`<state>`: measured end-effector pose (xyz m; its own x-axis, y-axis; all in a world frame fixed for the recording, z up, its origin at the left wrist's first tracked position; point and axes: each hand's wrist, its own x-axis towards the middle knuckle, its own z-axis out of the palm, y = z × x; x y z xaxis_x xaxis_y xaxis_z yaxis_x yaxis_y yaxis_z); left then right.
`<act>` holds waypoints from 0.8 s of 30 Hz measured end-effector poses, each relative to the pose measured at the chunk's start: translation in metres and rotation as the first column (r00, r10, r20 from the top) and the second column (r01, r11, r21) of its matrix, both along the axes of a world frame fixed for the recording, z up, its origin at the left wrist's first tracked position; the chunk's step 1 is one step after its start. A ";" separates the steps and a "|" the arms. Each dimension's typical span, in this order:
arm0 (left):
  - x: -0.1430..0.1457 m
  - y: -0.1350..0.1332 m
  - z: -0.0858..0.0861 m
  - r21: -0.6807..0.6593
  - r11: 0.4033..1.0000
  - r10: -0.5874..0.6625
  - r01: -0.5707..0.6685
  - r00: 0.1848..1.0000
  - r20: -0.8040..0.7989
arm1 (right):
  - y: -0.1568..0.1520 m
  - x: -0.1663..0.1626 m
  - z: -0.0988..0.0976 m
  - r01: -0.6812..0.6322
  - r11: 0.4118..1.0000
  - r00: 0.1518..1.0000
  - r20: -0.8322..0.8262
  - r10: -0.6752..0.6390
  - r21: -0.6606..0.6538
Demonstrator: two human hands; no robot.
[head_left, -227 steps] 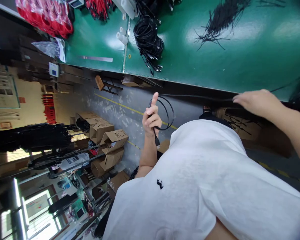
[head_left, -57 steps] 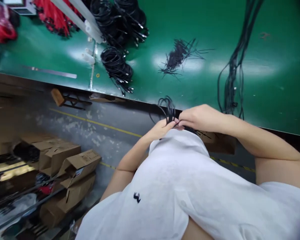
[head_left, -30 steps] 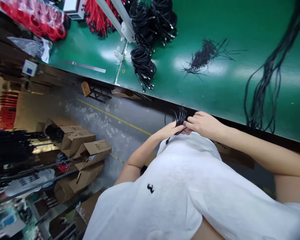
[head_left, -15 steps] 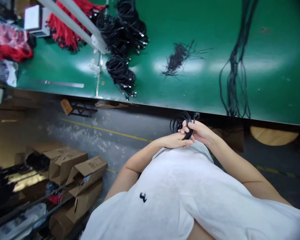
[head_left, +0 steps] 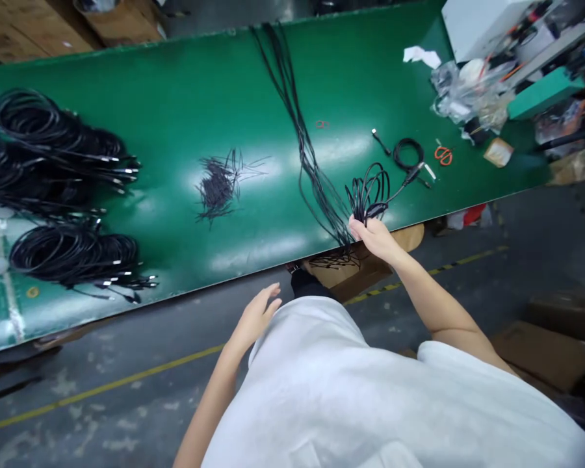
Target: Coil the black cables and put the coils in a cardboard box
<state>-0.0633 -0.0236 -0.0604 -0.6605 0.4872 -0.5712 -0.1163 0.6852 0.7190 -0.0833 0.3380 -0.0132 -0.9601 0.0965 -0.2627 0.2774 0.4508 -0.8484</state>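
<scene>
My right hand [head_left: 370,233] grips a coiled black cable [head_left: 369,188] whose loops fan out over the front edge of the green table. Left of it, a long bundle of black cables [head_left: 302,143] runs down the table and hangs over the edge. Just beyond the held coil are another small black cable coil [head_left: 408,153], a short cable end with a metal plug [head_left: 380,140] and a pair of orange-handled scissors [head_left: 443,155]. My left hand [head_left: 259,313] is empty, fingers apart, in front of the table edge near my shirt.
Stacked coils of black cable [head_left: 73,257] lie on the left of the green table [head_left: 175,84]. A pile of short black ties [head_left: 218,185] sits mid-table. Plastic bags [head_left: 461,94], a teal box [head_left: 543,93] and a white box [head_left: 482,26] crowd the right end.
The view has swung to the right. My hands, together on the coil before, are now apart; the right has carried the coil to the table edge and the left has let go.
</scene>
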 end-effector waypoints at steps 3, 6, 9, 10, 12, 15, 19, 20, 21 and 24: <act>0.001 -0.001 -0.009 -0.078 0.995 -0.055 0.060 0.996 0.067 | 0.026 -0.016 -0.005 0.043 0.998 0.999 0.006 -0.044 0.051; -0.005 0.005 -0.013 -0.158 0.979 -0.118 0.130 0.990 0.083 | 0.046 -0.026 -0.013 0.105 0.992 0.994 0.013 -0.106 0.068; -0.017 0.015 -0.016 -0.181 0.966 -0.176 0.185 0.982 0.064 | 0.058 -0.033 -0.020 0.121 0.966 0.990 0.045 -0.134 0.228; -0.021 0.018 -0.017 -0.176 0.964 -0.194 0.201 0.979 0.058 | 0.060 -0.035 -0.022 0.120 0.945 0.988 0.054 -0.143 0.304; -0.030 0.022 -0.019 -0.173 0.959 -0.221 0.225 0.974 0.043 | 0.064 -0.038 -0.022 0.106 0.881 0.986 0.069 -0.154 0.461; -0.040 0.024 -0.022 -0.199 0.950 -0.244 0.240 0.970 0.009 | 0.065 -0.043 -0.018 0.039 0.761 0.981 0.118 -0.151 0.648; -0.048 0.023 -0.027 -0.239 0.935 -0.268 0.263 0.963 0.011 | 0.066 -0.048 -0.009 -0.044 0.647 0.968 0.193 -0.160 0.761; -0.049 0.024 -0.027 -0.245 0.930 -0.278 0.275 0.960 0.023 | 0.066 -0.049 -0.008 -0.061 0.638 0.964 0.211 -0.163 0.768; -0.050 0.024 -0.028 -0.250 0.925 -0.288 0.287 0.957 0.035 | 0.066 -0.051 -0.007 -0.075 0.635 0.959 0.230 -0.165 0.769; -0.052 0.027 -0.030 -0.259 0.910 -0.320 0.323 0.946 0.054 | 0.067 -0.054 -0.010 -0.091 0.647 0.953 0.254 -0.164 0.757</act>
